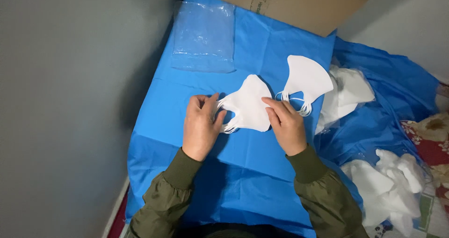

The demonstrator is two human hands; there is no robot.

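Observation:
A small stack of folded white face masks (250,102) lies on the blue sheet (262,51) in the middle. My left hand (201,128) pinches the ear loops at the stack's left edge. My right hand (285,123) presses its fingers on the stack's right side. A second stack of white masks (306,79) lies just to the right, untouched, with its loops towards me.
A pile of clear plastic bags (203,37) lies at the back left of the sheet. A cardboard box (299,4) stands behind. More white masks (348,95) sit at the right and a heap of them (390,186) at the lower right. A grey wall (70,102) borders the left.

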